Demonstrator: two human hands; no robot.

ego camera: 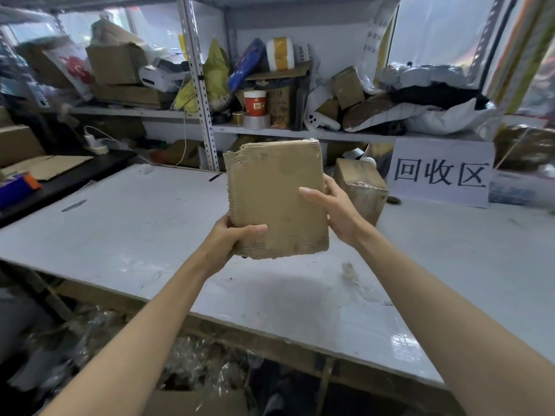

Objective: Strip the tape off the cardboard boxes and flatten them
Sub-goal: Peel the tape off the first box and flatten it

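Cardboard front and centre here: a flattened brown cardboard box, folded into a thick slab with ragged corrugated edges, is held upright in the air above the white tabletop, not touching it. It is gripped from both sides. The lower left corner is clamped by the left hand, with the thumb laid across the front face and the other fingers hidden behind the slab. The right edge is held about halfway up by the right hand, with the thumb pressed flat on the front and the fingers wrapped round the back.

Behind the right hand, a small unflattened brown cardboard box is sat on the table, with shiny clear tape seen across its top and side. Just beside it on the right, a white paper sign with big black Chinese characters is propped up against the shelving. A crumpled scrap of clear tape can be seen lying on the table, below the held slab and nearer the front edge.

On the grey metal shelf behind, a red and white paper cup, a roll of clear tape and a white game controller are jammed in among bags and more boxes. Off to the left, a flat sheet of cardboard is laid on a dark side bench.
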